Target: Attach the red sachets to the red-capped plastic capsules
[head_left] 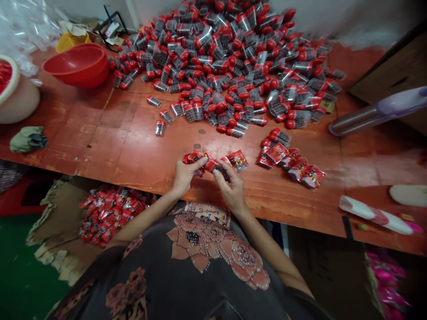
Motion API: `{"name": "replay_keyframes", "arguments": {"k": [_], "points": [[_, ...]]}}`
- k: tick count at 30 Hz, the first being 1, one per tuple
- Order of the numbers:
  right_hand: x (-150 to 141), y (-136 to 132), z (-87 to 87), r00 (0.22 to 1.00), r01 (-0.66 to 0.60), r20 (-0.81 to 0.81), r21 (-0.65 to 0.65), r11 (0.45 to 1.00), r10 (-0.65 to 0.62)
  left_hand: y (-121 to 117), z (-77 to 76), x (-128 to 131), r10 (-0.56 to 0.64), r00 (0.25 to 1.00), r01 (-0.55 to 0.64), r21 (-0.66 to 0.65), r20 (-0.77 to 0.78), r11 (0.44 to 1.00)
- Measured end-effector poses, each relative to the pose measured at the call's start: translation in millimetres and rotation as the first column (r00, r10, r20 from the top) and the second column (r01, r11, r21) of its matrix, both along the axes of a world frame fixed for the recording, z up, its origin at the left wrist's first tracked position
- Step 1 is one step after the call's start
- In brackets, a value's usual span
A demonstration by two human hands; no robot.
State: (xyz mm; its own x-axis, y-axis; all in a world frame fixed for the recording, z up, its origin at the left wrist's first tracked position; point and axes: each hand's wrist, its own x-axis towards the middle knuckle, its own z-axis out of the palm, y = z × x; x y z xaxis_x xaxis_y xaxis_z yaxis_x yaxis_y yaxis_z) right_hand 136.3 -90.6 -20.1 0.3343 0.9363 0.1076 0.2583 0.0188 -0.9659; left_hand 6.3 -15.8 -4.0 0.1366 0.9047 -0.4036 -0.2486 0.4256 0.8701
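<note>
Red-painted wooden workbench [133,133] runs across the room, with a heap of red-capped clear plastic tubes [216,66] on its far side. Near the bench's front edge, the person's left hand [188,175] curls its fingers around a crumpled red foil packet [196,158]. The right hand [230,189] closes its fingers narrowly on a dark piece [220,172] touching that packet. More red foil packets [288,162] lie just to the right.
</note>
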Motion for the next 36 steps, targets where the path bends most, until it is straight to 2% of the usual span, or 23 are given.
{"name": "replay_keyframes", "arguments": {"k": [3,6,9,14,19,23,28,32,36], "points": [[3,0,1.2,0.994,-0.014,-0.110,-0.055,0.998,0.008,0,0.9,-1,0.000,1.000,0.000,0.032,-0.012,0.999],[9,3,3.4,0.975,-0.086,-0.214,-0.105,0.991,0.063,0,2.2,-1,0.010,1.000,-0.010,0.023,0.010,1.000],[13,6,4.5,0.971,-0.125,-0.220,-0.126,0.984,0.095,-1,3.3,-2,-0.007,1.000,0.007,0.002,0.027,1.000],[10,5,3.5,0.985,-0.058,-0.170,-0.106,0.993,0.039,0,2.0,-6,-0.051,0.998,0.051,-0.025,0.023,0.998],[4,2,1.7,0.987,-0.040,-0.160,-0.071,0.997,0.028,3,0.8,-9,-0.098,0.995,0.098,0.008,0.000,0.995],[0,0,-1.8,0.977,-0.028,-0.215,-0.098,0.995,0.006,4,4.3,-8,-0.090,0.995,0.090,-0.011,0.038,0.996],[-4,-2,-7.2,0.992,0.012,-0.123,-0.050,0.999,-0.018,6,7.7,-10,-0.066,0.997,0.067,-0.046,0.029,0.997],[-8,0,-9.2,0.976,-0.025,-0.219,-0.104,0.994,0.002,3,7.7,-10,-0.099,0.995,0.099,0.003,0.029,0.995],[-11,2,-9.9,0.955,-0.061,-0.295,-0.112,0.992,0.025,-1,4.1,-8,-0.096,0.992,0.097,-0.011,0.082,0.995]]}}
